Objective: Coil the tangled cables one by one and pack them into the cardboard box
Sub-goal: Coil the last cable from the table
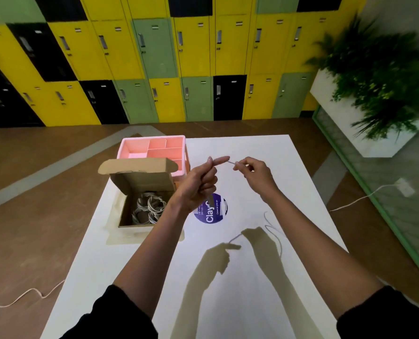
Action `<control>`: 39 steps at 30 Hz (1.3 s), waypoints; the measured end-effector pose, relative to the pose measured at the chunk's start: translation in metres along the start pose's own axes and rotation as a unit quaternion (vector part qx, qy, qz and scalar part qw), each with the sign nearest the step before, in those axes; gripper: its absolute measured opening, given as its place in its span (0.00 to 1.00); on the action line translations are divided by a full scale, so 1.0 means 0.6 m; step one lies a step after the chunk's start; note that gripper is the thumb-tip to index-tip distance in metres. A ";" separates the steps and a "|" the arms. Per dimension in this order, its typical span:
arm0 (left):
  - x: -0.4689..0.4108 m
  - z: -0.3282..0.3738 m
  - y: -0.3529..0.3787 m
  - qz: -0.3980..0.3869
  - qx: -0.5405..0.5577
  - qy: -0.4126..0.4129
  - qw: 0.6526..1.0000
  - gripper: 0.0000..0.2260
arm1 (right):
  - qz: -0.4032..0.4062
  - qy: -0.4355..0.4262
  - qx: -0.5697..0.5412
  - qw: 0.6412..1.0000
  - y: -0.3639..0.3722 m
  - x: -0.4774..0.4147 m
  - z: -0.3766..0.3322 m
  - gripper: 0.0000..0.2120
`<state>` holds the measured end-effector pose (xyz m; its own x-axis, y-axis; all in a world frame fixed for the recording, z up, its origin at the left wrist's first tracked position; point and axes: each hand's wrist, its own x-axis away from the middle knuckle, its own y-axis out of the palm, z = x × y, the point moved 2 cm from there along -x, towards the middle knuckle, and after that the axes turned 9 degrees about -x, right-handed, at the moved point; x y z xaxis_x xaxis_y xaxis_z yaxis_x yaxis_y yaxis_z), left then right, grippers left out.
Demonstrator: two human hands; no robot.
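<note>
Black sleeves [125, 311], left hand [198, 187] and right hand [254, 172], both in a pinch on one thin white cable [231, 162].

- Your left sleeve [115, 314] is black cloth, ending near the elbow.
- Your right sleeve [384, 311] is the same black, ending likewise.
- Both forearms are bare below them.
- Your left hand [198, 189] and right hand [257, 174] are bare, with pale, longish nails on the fingers [219, 160].
</note>
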<state>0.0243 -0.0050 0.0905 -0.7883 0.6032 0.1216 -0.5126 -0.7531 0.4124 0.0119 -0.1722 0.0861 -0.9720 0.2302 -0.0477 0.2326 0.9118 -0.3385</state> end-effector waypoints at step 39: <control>0.056 -0.024 0.130 -0.087 -0.082 0.032 0.992 0.19 | -0.129 -0.126 0.073 0.981 -0.111 0.098 -0.123 0.17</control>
<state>-0.0469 -0.0474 0.1140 -0.7008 0.7134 0.0022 -0.6867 -0.6754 0.2688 -0.0584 -0.1944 0.1750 -0.9798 -0.1095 -0.1674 -0.0116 0.8665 -0.4990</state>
